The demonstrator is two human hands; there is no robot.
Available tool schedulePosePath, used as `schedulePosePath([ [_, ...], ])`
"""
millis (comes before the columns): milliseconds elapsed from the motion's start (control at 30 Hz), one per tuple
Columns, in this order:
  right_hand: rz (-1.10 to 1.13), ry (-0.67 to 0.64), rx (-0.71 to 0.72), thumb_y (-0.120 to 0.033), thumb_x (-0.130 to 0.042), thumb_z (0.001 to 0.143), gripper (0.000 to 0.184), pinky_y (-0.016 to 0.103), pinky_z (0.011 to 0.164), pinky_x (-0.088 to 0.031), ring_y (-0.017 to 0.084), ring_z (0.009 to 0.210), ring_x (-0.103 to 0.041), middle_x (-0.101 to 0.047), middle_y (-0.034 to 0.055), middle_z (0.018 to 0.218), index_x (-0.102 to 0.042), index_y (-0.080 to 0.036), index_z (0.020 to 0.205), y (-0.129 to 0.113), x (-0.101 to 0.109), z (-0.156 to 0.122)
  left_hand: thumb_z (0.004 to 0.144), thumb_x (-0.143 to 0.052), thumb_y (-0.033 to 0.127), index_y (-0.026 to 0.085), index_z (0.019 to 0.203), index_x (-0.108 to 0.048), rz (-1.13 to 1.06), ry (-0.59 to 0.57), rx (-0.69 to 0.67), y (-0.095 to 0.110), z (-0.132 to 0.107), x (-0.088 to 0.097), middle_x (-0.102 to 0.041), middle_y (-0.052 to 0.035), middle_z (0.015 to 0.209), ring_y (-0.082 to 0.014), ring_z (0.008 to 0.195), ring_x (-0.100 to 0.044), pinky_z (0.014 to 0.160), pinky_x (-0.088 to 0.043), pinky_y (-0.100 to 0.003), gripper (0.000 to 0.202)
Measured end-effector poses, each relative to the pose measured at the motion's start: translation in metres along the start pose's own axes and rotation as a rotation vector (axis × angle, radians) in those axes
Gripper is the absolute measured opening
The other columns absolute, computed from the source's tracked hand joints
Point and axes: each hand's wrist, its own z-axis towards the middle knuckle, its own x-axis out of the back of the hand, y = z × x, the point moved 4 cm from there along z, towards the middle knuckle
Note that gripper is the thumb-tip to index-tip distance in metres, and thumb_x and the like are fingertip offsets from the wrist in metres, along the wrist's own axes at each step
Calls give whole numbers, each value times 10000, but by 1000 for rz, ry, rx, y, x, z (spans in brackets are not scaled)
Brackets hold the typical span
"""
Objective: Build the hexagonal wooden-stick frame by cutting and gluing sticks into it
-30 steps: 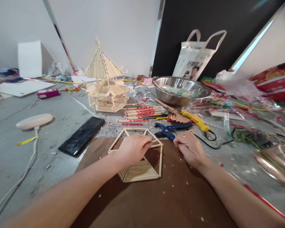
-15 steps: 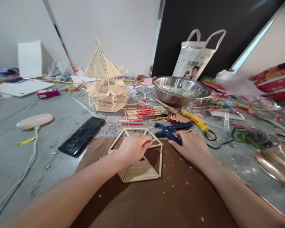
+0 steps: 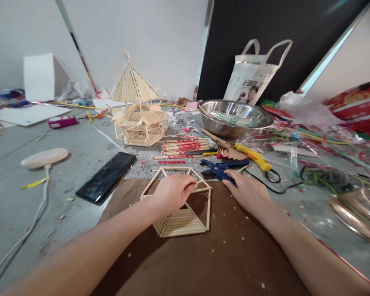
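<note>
My left hand (image 3: 174, 191) is closed in a pinch above a six-sided frame of pale wooden sticks (image 3: 183, 224). A short end of a wooden stick (image 3: 200, 181) shows at its fingertips; the rest is hidden by the hand. One near panel of the frame is filled with sticks side by side, and others are open. My right hand (image 3: 249, 191) is closed round the handle end of blue cutters (image 3: 217, 169), which lie just beyond the frame on the right. The hand covers part of the handles.
A stick pagoda (image 3: 138, 119) stands behind. Red-marked sticks (image 3: 185, 146), a yellow-handled tool (image 3: 254, 156) and a steel bowl (image 3: 234, 125) lie beyond my hands. On the left are a black phone (image 3: 106, 176) and a white corded device (image 3: 45, 158). Brown paper (image 3: 231, 259) lies underneath.
My right hand has shifted slightly to the right, with its fingers drawn in at the cutters' handles. My left hand and the stick frame have stayed put.
</note>
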Motion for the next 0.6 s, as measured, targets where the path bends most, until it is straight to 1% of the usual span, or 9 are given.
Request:
schedulePosePath([
  [100,20,34,-51,-407,-275,791,426,342,619,-393,252,769,-581,-619,101,905,-371,-194,1147,0,3,-1,801,-348,242,174,791,-544,-4,8,-11,1,0,1,-581,-4,719,-108,668,-500,613,-378,-213,208],
  [167,55,79,-73,-424,-307,775,480,346,625,-402,254,777,-580,-610,108,934,-326,-174,1184,1,7,-1,800,-352,241,171,784,-543,-8,12,-13,1,0,1,-581,-4,719,-108,668,-501,611,-377,-213,204],
  [267,113,191,-58,-440,-378,739,521,331,623,-415,244,797,-577,-587,88,994,-317,-197,1196,2,14,-3,799,-355,244,168,775,-542,-10,14,-9,1,0,2,-579,-5,709,-110,660,-503,602,-378,-215,203],
  [400,217,395,-58,-409,-425,722,394,280,595,-421,198,765,-580,-612,25,906,-450,-246,1079,4,23,-7,797,-361,245,163,772,-542,-17,31,-8,0,0,4,-580,-12,709,-113,655,-510,590,-380,-219,200],
  [467,281,496,-58,-395,-444,713,337,269,606,-418,187,759,-575,-615,24,871,-504,-235,1004,5,27,-10,796,-365,238,160,773,-541,-30,45,-17,0,0,5,-578,-15,714,-112,659,-511,590,-384,-218,194],
  [533,362,546,-73,-384,-456,707,301,272,626,-412,187,749,-566,-613,43,835,-533,-200,932,8,29,-11,794,-367,229,158,771,-538,-45,65,-30,0,-1,5,-568,-16,716,-110,662,-508,595,-390,-221,187],
  [600,464,549,-116,-385,-468,697,260,279,615,-404,182,689,-552,-599,45,749,-538,-181,842,13,31,-11,794,-366,216,155,770,-534,-70,91,-48,1,-1,6,-555,-21,741,-111,691,-507,619,-402,-228,180],
])
